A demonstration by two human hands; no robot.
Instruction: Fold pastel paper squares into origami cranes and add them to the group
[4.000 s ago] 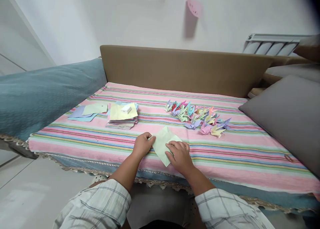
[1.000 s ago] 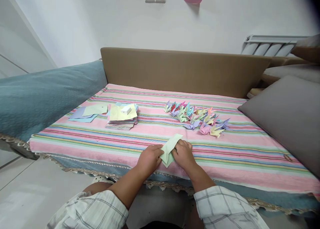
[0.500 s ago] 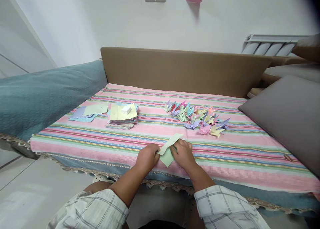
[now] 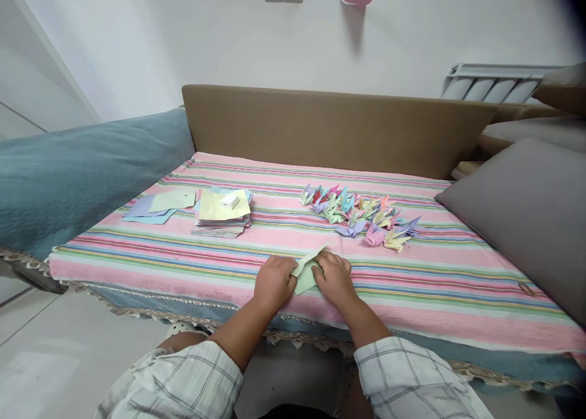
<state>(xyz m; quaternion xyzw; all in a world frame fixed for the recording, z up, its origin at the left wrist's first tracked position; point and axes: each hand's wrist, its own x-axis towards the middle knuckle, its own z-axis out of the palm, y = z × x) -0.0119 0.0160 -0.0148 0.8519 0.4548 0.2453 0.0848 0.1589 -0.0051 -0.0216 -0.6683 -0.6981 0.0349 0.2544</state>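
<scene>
A light green sheet of origami paper (image 4: 306, 280), partly folded, is between my hands just above the striped cloth (image 4: 192, 266). My left hand (image 4: 275, 282) pinches its left edge, thumb toward the paper. On the other side my right hand (image 4: 335, 277) grips the right part with bent fingers. One flap of the paper stands raised between the hands; the fingertips are partly hidden behind it. Beyond my right hand lies a cluster of folded paper cranes (image 4: 351, 227) in several colours.
To the left stands a stack of square paper (image 4: 224, 224) with a small white block (image 4: 229, 201) on top. Loose sheets (image 4: 158, 208) lie beside it. A grey cushion (image 4: 526, 218) rests at the right, and a brown backrest (image 4: 320, 129) runs along the back.
My left hand has moved slightly up and right, closer to my right hand. The green paper's raised flap has turned, and its lower corner no longer points down toward me.
</scene>
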